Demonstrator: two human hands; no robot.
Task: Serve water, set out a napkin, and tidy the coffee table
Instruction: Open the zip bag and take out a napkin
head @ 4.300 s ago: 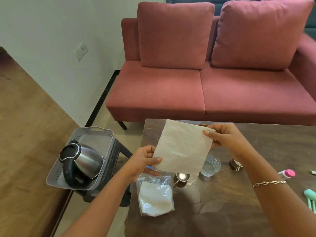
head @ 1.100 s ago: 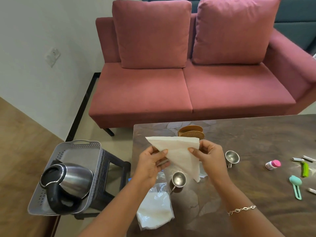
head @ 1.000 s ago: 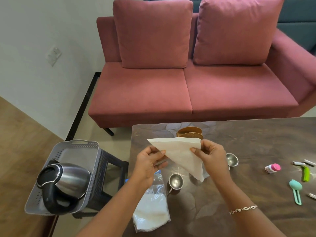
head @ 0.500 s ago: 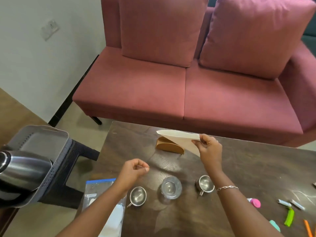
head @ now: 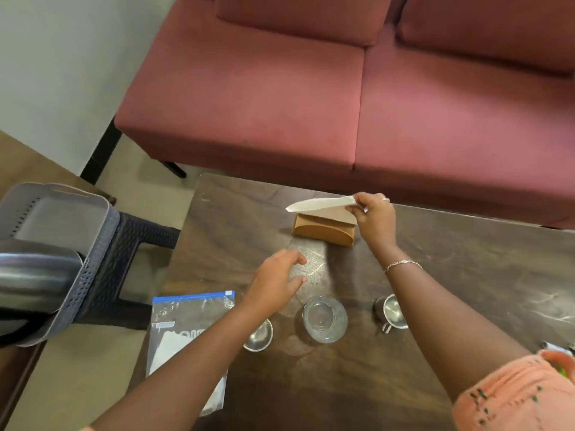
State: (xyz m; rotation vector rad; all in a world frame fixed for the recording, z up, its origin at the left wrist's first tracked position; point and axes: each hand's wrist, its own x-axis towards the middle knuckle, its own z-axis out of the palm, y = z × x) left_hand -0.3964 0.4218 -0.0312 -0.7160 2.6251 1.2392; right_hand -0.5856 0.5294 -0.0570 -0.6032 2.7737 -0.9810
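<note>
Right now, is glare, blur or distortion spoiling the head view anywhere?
Head view: glare streaks the coffee table at right; wide-angle bending curves the sofa edge; the kettle and sleeve are soft and cut off; the left hand is slightly blurred; the napkin in the right hand reads sharp.

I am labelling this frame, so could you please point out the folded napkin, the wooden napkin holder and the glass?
folded napkin (head: 323, 204), head view, on its flat upper face.
wooden napkin holder (head: 323, 234), head view, front wall.
glass (head: 324, 318), head view, on its base seen through the rim.
</note>
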